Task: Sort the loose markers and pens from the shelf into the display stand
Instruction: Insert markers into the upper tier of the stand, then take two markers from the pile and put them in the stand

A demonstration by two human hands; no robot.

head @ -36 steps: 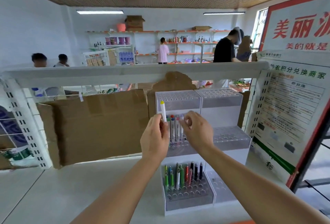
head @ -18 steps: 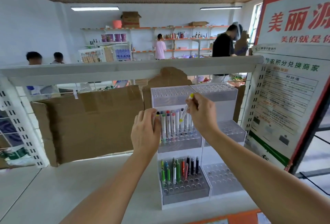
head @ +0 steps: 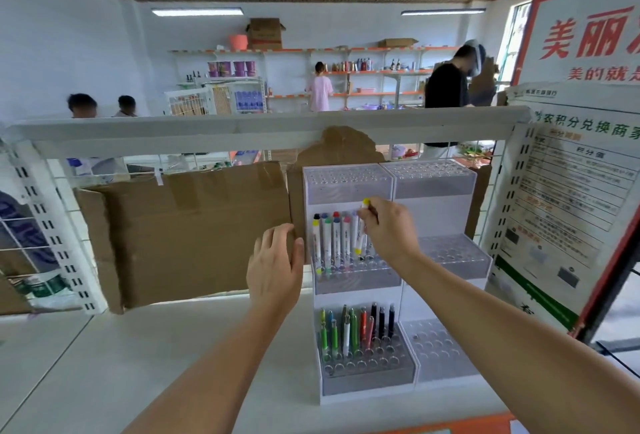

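Observation:
A white tiered display stand [head: 436,191] stands on the shelf. Its middle left tier holds a row of white markers [head: 334,243] with coloured caps. Its lowest left tier holds several coloured pens [head: 356,329]. My right hand [head: 388,229] pinches a white marker with a yellow cap [head: 362,229], tilted, its lower end down among the markers of the middle tier. My left hand [head: 275,267] rests flat and open against the stand's left side, holding nothing.
Brown cardboard [head: 194,233] lines the back of the white shelf [head: 104,357]. A printed poster [head: 568,198] stands at the right. The stand's right half has bare holes [head: 436,347]. Several people are at far shelves behind.
The yellow-capped marker went from my left hand to my right and came down into the middle tier. My left hand let go and moved to the stand's left side.

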